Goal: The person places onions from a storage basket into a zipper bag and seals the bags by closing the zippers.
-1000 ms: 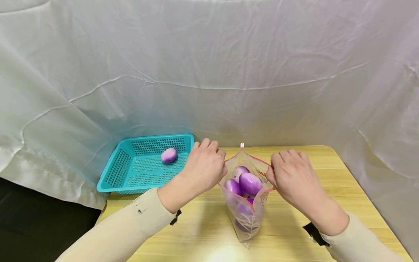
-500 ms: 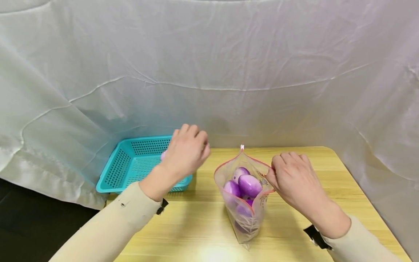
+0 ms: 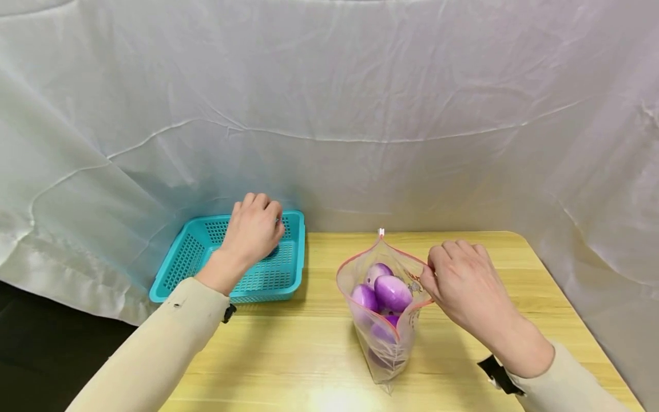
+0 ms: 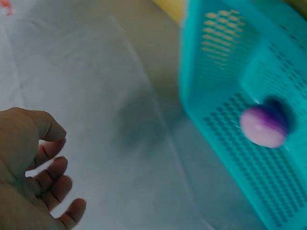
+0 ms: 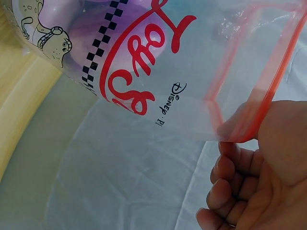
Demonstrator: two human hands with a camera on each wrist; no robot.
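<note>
My left hand (image 3: pixel 253 228) is over the teal plastic basket (image 3: pixel 268 281), its fingers loosely bent. The left wrist view shows that hand (image 4: pixel 41 167) holding nothing, apart from a glossy purple-and-pink egg-shaped object (image 4: pixel 264 127) on the basket floor. In the head view the hand hides that object. My right hand (image 3: pixel 465 280) pinches the red-edged rim of a clear zip bag (image 3: pixel 383 375) between thumb and fingers. The bag stands upright with its mouth spread, and several similar purple egg-shaped objects (image 3: pixel 393 293) fill it. Red lettering (image 5: pixel 148 48) marks its side.
The bag stands on a light wooden table (image 3: pixel 298 349), right of the basket. A white zip slider (image 3: pixel 381 232) sits at the bag's far corner. A pale grey cloth (image 3: pixel 329 114) hangs behind and around the table.
My left hand has let go of the bag's left rim and moved left over the basket. The right hand keeps its grip on the bag, almost still.
</note>
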